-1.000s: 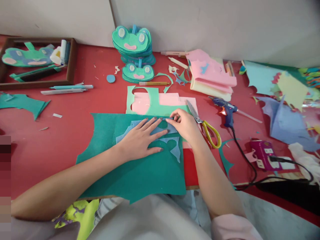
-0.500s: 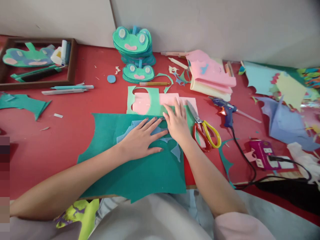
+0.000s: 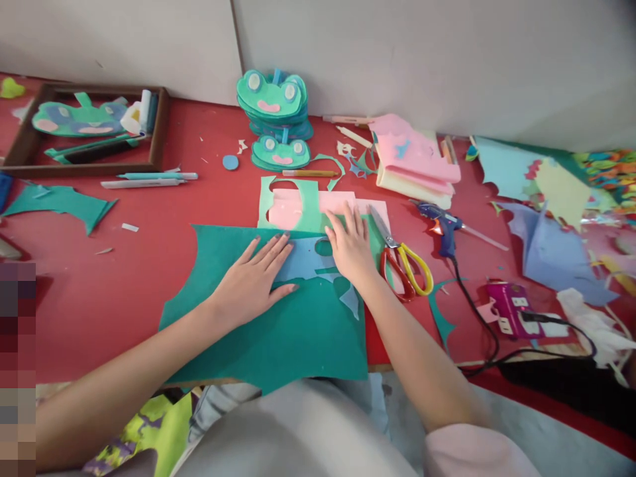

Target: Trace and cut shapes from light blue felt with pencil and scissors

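Observation:
My left hand (image 3: 251, 281) lies flat, fingers stretched out, over the left part of a blue felt piece (image 3: 301, 258) with cut-out holes. Beneath it spreads a large dark green felt sheet (image 3: 278, 344). My right hand (image 3: 352, 245) rests with its fingers apart at the right end of the blue piece, fingertips over light green and pink felt. Just right of that hand lie scissors (image 3: 392, 244) with one red and one yellow handle. A small blue scrap (image 3: 350, 303) sits below the right wrist. Behind the hands is a light green felt piece (image 3: 309, 199) with a round cut-out.
Frog-face felt pieces (image 3: 272, 99) are stacked at the back. A wooden tray (image 3: 161, 132) stands back left, with pens (image 3: 149, 179) before it. To the right are folded pink felt (image 3: 417, 152), a glue gun (image 3: 442, 225) and a purple power socket (image 3: 514, 310) with a black cable.
My left hand has slid left across the blue felt, uncovering its middle and a round hole. My right hand stays nearly in place. The view has shifted slightly.

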Available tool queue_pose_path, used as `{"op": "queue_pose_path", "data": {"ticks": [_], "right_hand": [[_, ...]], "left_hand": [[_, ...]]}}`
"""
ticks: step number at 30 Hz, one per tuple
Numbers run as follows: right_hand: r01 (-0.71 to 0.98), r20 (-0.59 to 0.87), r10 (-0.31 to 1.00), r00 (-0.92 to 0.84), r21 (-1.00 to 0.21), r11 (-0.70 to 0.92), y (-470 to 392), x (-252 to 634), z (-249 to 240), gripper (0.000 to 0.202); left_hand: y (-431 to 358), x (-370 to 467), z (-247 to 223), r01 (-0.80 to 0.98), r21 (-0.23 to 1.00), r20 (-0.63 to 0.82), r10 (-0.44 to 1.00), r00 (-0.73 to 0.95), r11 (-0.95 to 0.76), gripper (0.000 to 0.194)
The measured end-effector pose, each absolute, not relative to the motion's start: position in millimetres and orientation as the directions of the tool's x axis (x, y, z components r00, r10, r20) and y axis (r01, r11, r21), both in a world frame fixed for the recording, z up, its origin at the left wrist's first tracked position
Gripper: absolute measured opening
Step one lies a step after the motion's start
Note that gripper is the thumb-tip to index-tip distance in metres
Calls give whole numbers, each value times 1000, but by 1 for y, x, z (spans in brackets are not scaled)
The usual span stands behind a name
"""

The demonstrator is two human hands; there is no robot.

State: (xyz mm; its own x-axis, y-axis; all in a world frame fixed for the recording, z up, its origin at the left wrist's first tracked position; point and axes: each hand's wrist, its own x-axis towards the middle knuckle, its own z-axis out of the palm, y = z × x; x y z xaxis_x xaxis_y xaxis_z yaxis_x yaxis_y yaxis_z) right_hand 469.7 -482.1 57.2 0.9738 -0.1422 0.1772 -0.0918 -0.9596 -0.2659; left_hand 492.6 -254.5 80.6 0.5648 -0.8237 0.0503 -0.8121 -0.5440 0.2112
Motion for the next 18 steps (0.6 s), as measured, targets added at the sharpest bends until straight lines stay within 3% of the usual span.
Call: {"op": "queue_pose_path", "data": {"ticks": [6,11,14,18], "right_hand": [[-80,196,-130,972,-245,-966,-482,470,54,45],[-76,185,-126,975,-256,-964,-482,471,57,45],[-79,235,-150,960,-288,-954,-478,467,65,42],[-45,351,-216,911,-437,-898,-466,463,76,31]], "left_hand": [[-264,474,87,-746,104,83,-742,665,-657,76],[-281,476,81,-846,204,73,-854,515,-493,66],[-282,479,77,-843,244,85,-855,511,-479,62],[-280,481,74,-842,257,94,-855,510,-474,63]]}}
